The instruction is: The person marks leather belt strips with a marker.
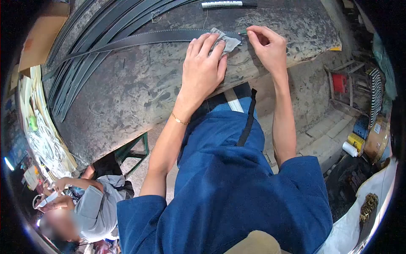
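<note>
A long black leather strap (169,36) with pale stitching along its edges lies across the worktable. My left hand (204,59) presses a crumpled grey cloth (231,42) onto the strap near its right end, with the fingers bent over the cloth. Just past that end, my right hand (269,45) has thumb and forefinger pinched together. A small greenish bit shows at those fingertips, too small to name. Both hands are close together at the far side of the table from my body.
Several more black straps (91,46) are piled at the table's left. A white marker (222,4) lies at the back of the worktable (139,84). Another person (99,203) sits at lower left. At right are a stool frame (351,80) and a yellow tin (356,142).
</note>
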Available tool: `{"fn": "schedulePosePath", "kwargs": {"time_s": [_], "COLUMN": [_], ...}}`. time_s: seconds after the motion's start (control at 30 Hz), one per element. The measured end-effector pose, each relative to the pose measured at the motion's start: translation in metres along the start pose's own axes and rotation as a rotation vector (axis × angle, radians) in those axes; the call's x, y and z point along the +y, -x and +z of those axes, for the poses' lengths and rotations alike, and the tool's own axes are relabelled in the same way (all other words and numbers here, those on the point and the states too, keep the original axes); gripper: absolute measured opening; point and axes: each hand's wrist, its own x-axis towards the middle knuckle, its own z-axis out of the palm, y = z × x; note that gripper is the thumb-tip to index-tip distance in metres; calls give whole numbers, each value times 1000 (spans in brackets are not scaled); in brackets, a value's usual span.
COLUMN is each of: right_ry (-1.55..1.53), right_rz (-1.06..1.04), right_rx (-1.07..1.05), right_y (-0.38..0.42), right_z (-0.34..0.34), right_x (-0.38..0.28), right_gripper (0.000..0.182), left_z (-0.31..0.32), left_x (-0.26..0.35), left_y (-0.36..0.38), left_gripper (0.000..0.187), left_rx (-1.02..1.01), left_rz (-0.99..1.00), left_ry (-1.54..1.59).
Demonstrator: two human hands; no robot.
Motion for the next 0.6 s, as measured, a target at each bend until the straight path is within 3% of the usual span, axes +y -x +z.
{"fn": "schedulePosePath", "kwargs": {"time_s": [0.6], "right_ry": [-20], "right_rz": [1], "right_rx": [22], "right_y": [1], "right_z": [0], "right_x": [0], "right_gripper": [12], "left_z": [-1], "left_x": [2], "left_y": [-1], "left_gripper": [27], "left_rx": [11], "left_rz": [5], "left_ry": [-7]}}
